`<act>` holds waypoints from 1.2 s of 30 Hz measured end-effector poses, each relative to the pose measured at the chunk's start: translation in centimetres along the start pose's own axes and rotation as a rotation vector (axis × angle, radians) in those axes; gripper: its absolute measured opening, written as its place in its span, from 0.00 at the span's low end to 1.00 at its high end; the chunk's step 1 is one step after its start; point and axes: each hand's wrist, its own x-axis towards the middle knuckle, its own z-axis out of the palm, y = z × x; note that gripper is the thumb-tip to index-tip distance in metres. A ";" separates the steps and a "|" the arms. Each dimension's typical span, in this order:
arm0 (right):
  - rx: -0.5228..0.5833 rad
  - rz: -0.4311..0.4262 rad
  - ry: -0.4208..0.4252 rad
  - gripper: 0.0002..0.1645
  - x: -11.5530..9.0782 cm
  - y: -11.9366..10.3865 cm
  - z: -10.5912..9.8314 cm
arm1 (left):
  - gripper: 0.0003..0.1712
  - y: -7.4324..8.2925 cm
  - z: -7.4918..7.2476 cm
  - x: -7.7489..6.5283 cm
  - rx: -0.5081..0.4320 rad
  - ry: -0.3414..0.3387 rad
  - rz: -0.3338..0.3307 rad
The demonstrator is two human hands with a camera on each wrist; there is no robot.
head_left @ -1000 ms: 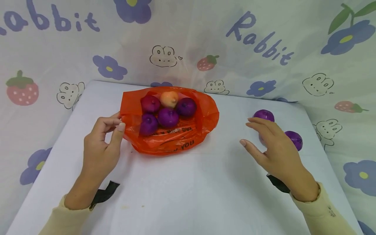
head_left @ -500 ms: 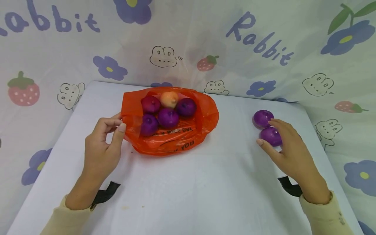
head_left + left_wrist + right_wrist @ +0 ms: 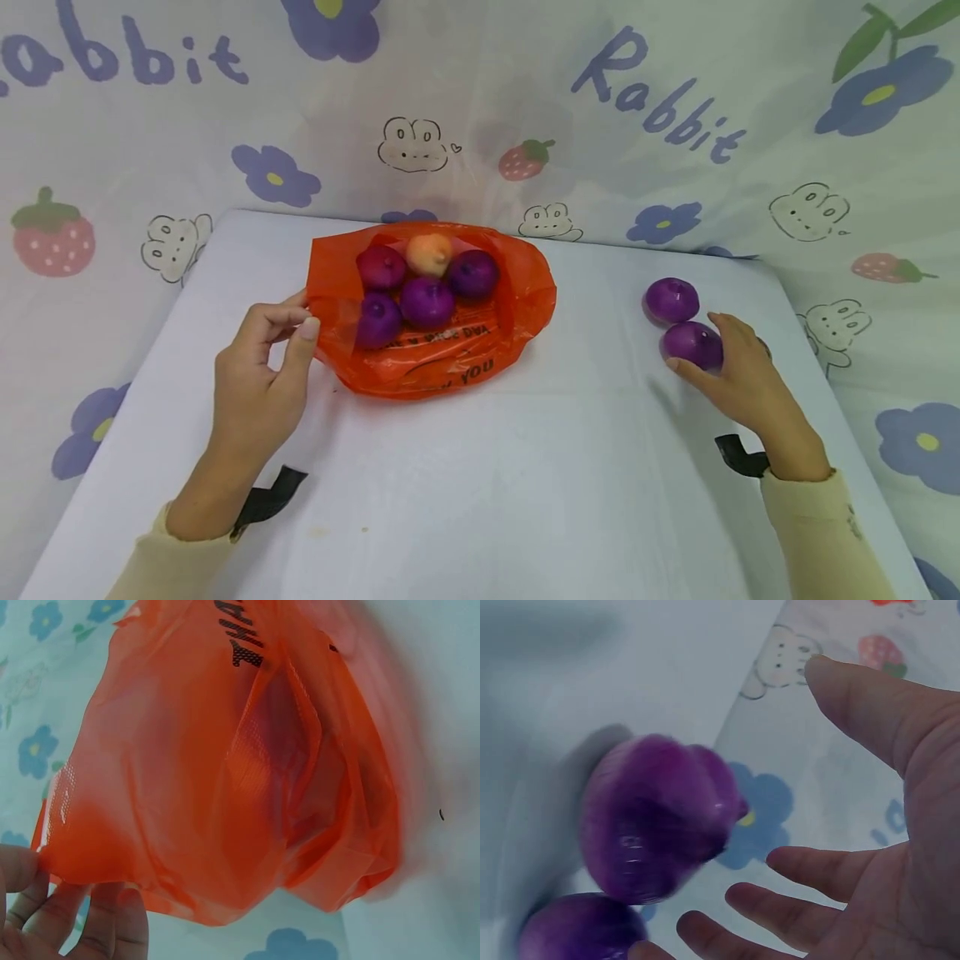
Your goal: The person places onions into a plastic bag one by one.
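Observation:
My left hand pinches the left edge of an orange plastic bag; in the left wrist view the thumb and fingers hold the bag's rim. Inside the bag lie several round fruit-like pieces: purple onions, a reddish one and a pale orange one. On the right, my right hand reaches over a purple onion, fingers spread and apart from it in the right wrist view. Another purple onion sits just behind it. A third is nearly hidden behind the right hand.
A white table bears everything. Behind it hangs a cloth printed with rabbits, flowers and strawberries. Black straps show at both wrists.
My right hand has moved right, then slightly forward, uncovering the two onions on the left and coming over the front one. The left hand keeps hold of the bag.

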 end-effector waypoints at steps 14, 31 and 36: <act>0.003 0.112 -0.131 0.65 2.0 2.7 1.0 | 0.10 0.0 0.1 0.0 0.001 -0.005 -0.010; 0.028 0.128 -0.052 0.53 1.9 3.5 2.1 | 0.11 -0.2 0.1 0.1 -0.004 0.008 -0.010; 0.022 0.125 -0.020 0.52 1.8 3.4 2.2 | 0.12 0.0 0.1 0.0 0.000 0.003 -0.022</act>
